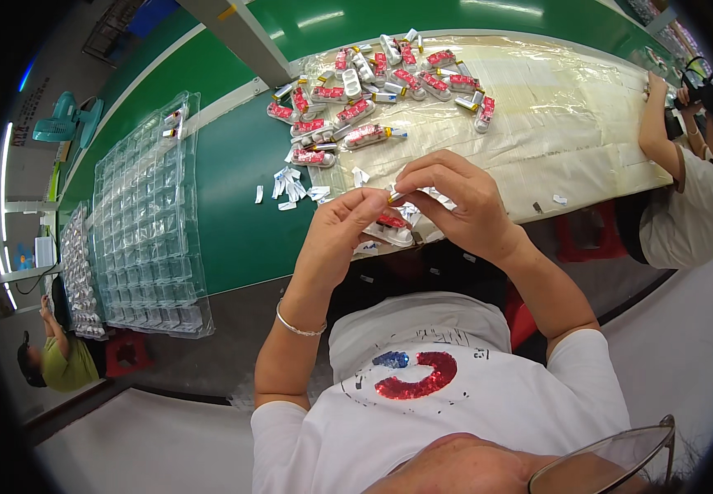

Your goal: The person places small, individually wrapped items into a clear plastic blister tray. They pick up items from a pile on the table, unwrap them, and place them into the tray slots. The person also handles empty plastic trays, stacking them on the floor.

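Observation:
My left hand [345, 224] and my right hand [461, 204] meet over the near edge of the table, fingertips pinched together. Between them is a small silver piece with a yellow end [393, 194], like the small battery cells in the pile; the fingers partly cover it. Just below my fingers sits a white oblong casing with a red part [391, 232], partly hidden by my hands. Small white paper strips [290, 186] lie left of my hands, and more show around the casing. Beyond them spreads a pile of white casings with red parts [355, 111], mixed with silver cells.
Clear plastic trays with square pockets [144, 214] stand at the left. Yellowish taped sheeting [554, 115] covers the green table [245, 239] on the right. A metal post [237, 37] rises at the back. One person [689, 198] sits at right, another [64, 358] at far left.

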{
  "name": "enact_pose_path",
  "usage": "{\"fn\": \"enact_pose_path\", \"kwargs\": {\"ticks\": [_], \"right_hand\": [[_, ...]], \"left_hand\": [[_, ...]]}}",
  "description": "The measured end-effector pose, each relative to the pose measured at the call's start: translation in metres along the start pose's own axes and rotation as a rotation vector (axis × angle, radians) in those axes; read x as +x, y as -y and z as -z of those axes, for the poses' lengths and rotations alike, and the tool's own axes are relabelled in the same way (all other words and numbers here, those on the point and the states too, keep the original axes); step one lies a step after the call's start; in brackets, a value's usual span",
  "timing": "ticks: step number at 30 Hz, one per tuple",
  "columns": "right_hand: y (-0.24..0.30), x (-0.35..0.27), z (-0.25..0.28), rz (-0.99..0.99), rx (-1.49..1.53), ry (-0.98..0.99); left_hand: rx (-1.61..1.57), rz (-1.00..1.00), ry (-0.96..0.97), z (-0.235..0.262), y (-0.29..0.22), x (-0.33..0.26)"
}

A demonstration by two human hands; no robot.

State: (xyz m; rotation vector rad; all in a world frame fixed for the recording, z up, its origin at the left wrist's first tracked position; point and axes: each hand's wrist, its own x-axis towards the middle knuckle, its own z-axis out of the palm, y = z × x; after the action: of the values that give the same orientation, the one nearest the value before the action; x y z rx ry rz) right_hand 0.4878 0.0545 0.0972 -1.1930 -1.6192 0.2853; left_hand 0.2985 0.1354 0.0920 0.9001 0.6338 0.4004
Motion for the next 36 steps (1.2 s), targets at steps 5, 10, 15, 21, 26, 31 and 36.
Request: {"fn": "enact_pose_path", "kwargs": {"ticks": [5,10,15,21,26,31,36], "right_hand": [[0.004,0.0,0.0,0.101,-0.099,0.04],[0.005,0.002,0.007,0.117,-0.151,0.074],[0.013,0.009,0.014,0.141,-0.354,0.207],[0.011,0.009,0.014,0.141,-0.41,0.302],[0.014,0.008,0.01,0.12,-0.41,0.3],[0.01,0.006,0.01,0.063,-0.367,0.288],[0.012,0.008,0.011,0.059,-0.336,0.275]], "left_hand": [[0.101,-0.087,-0.079,0.003,0.001,-0.002],[0.241,-0.112,-0.194,-0.004,-0.002,-0.005],[0.298,-0.157,-0.225,-0.011,-0.004,-0.006],[0.292,-0.138,-0.256,-0.014,-0.007,-0.005],[0.254,-0.141,-0.273,-0.013,-0.003,-0.003],[0.242,-0.132,-0.276,-0.011,-0.004,-0.004],[0.227,-0.144,-0.283,-0.011,-0.005,-0.004]]}}
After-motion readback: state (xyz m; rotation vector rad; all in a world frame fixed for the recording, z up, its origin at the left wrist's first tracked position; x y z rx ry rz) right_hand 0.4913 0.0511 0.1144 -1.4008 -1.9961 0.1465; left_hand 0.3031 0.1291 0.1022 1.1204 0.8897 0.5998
